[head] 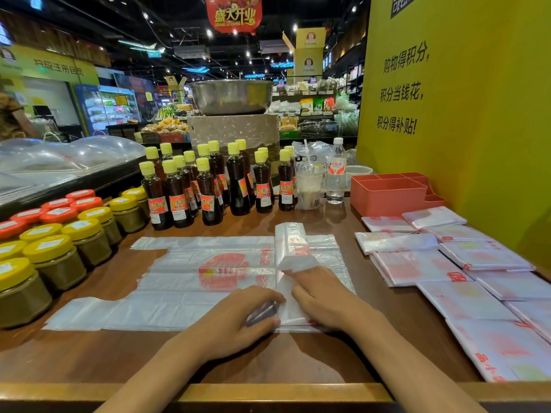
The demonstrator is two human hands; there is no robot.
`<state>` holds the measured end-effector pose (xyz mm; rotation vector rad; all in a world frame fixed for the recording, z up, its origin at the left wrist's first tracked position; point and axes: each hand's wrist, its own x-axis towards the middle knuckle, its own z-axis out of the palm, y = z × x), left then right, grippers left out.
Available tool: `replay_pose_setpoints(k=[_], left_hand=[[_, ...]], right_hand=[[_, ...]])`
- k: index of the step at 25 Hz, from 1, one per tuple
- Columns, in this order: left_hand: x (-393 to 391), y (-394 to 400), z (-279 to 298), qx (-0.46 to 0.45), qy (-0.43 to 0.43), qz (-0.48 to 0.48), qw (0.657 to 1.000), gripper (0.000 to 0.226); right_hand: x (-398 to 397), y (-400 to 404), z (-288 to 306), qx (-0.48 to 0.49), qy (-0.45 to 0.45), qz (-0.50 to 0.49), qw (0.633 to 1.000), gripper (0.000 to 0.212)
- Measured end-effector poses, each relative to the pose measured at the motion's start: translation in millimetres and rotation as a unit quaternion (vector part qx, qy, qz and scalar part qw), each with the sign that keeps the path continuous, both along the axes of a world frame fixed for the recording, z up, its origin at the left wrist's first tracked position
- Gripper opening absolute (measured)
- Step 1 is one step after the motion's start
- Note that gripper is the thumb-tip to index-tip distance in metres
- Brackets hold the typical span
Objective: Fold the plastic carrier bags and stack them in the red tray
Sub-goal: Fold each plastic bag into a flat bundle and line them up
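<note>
A clear plastic carrier bag (185, 281) with a red round logo lies spread flat on the wooden counter. Its right end is turned over into a narrow folded strip (290, 242) that rises off the bag. My left hand (238, 320) grips the near part of that fold, its fingertips tucked under the plastic. My right hand (322, 299) holds the fold from the right, with the lifted flap covering its fingertips. The red tray (387, 195) stands at the back right, and no bags show inside it.
Several flat folded bags (441, 263) cover the counter's right side, against a yellow wall. Sauce bottles (208, 186), yellow and red lidded jars (53, 251), a drink cup (310, 186) and a water bottle (337, 174) line the back and left.
</note>
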<state>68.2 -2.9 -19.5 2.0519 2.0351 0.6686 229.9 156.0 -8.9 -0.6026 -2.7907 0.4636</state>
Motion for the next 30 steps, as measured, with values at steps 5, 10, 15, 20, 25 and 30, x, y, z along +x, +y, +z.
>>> replay_pose_setpoints(k=[5,10,15,20,25,30], left_hand=[[2.4,0.2,1.5,0.006,0.005,-0.012,1.0,0.039],[2.7,0.8,0.5,0.014,-0.005,-0.005,1.0,0.039],[1.9,0.0,1.6,0.01,0.01,0.004,1.0,0.036],[-0.5,7.5,2.8,0.013,0.041,-0.01,0.999,0.026],[-7.3,25.4,10.7,-0.037,0.071,-0.012,0.997,0.049],[-6.1,38.0,-0.8,-0.088,0.125,0.011,0.988,0.079]], right_hand=[[2.0,8.1,-4.5,-0.026,-0.018,-0.046,0.998,0.059],[2.9,4.5,-4.4,0.001,0.027,-0.071,0.997,0.055],[18.4,-1.1,-1.5,-0.041,-0.032,-0.053,0.997,0.059],[13.5,-0.8,-13.3,-0.014,-0.118,-0.037,0.992,0.065],[14.3,-3.7,-11.6,0.004,-0.159,-0.034,0.987,0.065],[9.8,2.9,-8.5,0.012,-0.189,-0.022,0.982,0.064]])
